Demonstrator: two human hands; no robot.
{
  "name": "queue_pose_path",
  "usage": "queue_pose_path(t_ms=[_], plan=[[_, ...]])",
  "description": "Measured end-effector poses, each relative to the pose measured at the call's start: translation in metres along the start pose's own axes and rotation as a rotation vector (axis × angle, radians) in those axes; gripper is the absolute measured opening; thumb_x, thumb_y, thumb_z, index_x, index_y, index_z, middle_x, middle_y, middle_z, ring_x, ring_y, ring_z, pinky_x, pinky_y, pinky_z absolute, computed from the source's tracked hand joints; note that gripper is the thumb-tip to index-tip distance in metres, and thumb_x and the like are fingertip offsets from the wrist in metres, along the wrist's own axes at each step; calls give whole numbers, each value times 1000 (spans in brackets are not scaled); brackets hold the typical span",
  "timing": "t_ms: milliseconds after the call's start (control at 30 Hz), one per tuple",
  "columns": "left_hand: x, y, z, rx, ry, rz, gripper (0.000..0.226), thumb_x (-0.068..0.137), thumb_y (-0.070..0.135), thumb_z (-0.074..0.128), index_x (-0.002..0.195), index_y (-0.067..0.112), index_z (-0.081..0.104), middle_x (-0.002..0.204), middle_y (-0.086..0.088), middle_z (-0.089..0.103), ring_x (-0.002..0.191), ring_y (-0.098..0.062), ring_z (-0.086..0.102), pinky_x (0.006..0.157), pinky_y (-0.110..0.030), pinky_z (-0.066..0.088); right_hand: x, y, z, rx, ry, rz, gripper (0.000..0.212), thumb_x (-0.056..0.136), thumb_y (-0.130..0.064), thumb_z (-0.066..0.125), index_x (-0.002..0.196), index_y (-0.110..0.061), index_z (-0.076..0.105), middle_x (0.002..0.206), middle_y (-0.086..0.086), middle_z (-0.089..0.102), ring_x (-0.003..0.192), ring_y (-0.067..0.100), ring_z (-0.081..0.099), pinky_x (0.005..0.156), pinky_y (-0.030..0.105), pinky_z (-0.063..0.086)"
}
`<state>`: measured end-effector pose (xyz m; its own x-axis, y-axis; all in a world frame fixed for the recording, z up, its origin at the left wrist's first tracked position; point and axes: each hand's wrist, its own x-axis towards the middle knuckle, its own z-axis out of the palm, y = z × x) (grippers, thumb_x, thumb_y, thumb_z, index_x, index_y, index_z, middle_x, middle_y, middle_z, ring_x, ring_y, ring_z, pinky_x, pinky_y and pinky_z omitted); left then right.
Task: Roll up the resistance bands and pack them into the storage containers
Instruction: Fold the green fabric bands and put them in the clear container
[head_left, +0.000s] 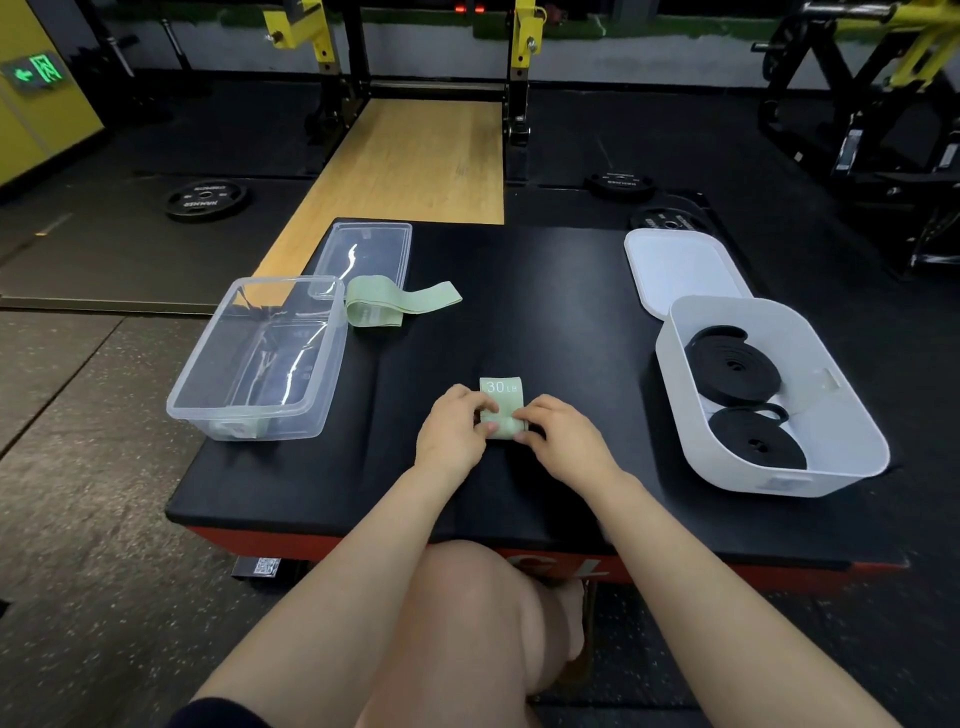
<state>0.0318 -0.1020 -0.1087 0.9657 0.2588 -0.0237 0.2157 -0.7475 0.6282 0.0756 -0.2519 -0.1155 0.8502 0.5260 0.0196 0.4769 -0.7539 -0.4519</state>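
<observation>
A pale green band marked "30 LB" (502, 399) lies partly rolled near the middle of the black padded table (545, 312). My left hand (453, 431) and my right hand (563, 439) pinch its rolled near end from either side. A second green band (395, 304) lies loose and unrolled farther back, beside the clear plastic container (208, 410) on the left. The white container (852, 410) on the right holds two rolled black bands (732, 366).
A clear lid (363, 254) lies behind the clear container and a white lid (680, 270) behind the white one. Weight plates (205, 200) lie on the gym floor, with a rack and wooden platform beyond. My knee is below the table's near edge.
</observation>
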Motion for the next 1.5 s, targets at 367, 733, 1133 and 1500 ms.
queue_pose_path(t_ms=[367, 733, 1133, 1500], plan=[[6, 1, 4, 121, 5, 87, 18, 88, 13, 62, 105, 12, 62, 108, 0, 54, 100, -19, 54, 85, -31, 44, 8, 0, -1, 106, 118, 108, 25, 91, -28, 59, 115, -21, 63, 108, -9, 58, 95, 11, 57, 77, 29, 46], [27, -2, 3, -81, -47, -65, 25, 91, 18, 59, 115, 14, 64, 111, -1, 55, 104, -19, 55, 90, -30, 44, 8, 2, 9, 29, 163, 4, 25, 89, -26, 62, 113, -19, 60, 113, -10, 56, 101, 12, 53, 68, 26, 42], [21, -5, 6, 56, 67, 77, 30, 86, 19, 65, 114, 12, 59, 111, 2, 50, 102, -15, 51, 82, -31, 47, 37, 3, -3, 75, 46, 125, 24, 93, -29, 57, 114, -20, 61, 112, -7, 58, 100, 17, 56, 79, 32, 45], [54, 1, -5, 99, -64, -20, 19, 91, 22, 60, 107, 12, 61, 105, -1, 51, 95, -22, 54, 77, -31, 41, 38, 3, 0, 51, 134, 66, 29, 91, -30, 60, 119, -21, 59, 117, -10, 53, 97, 14, 56, 76, 31, 47]])
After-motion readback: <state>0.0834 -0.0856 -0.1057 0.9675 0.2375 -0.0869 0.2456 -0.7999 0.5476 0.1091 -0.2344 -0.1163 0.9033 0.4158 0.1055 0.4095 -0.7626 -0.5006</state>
